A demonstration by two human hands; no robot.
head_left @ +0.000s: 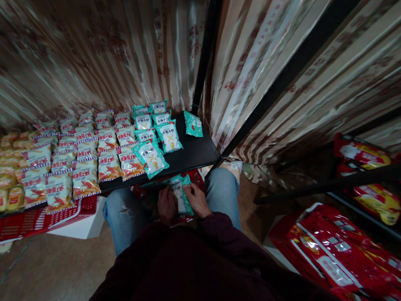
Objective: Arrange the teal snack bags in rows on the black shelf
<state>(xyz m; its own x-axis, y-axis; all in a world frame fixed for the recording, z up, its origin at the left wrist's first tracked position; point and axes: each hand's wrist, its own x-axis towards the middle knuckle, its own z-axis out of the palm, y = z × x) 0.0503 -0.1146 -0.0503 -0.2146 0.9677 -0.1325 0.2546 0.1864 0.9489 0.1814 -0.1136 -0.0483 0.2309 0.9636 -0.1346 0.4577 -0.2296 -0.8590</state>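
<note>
Between my knees, low in the head view, a teal and white snack bag (179, 199) is held by both hands. My left hand (167, 206) has its fingers curled at the bag's left edge. On the opposite edge, my right hand (197, 199) grips with bent fingers. Part of a red basket (200, 178) shows beneath and around the hands; its contents are mostly hidden. Just ahead on the black shelf (193, 155), similar teal bags (152, 158) lie in two columns. A single teal bag (193, 124) lies apart at the shelf's right end.
White and orange snack bags (84, 177) fill the shelf's middle, with yellow packaged cakes (0, 198) on the left. Another red basket (41, 220) sits on a white box (83, 223). Black rack bars (348, 179) and large red bags (335, 246) are at my right. A curtain (95, 50) hangs behind.
</note>
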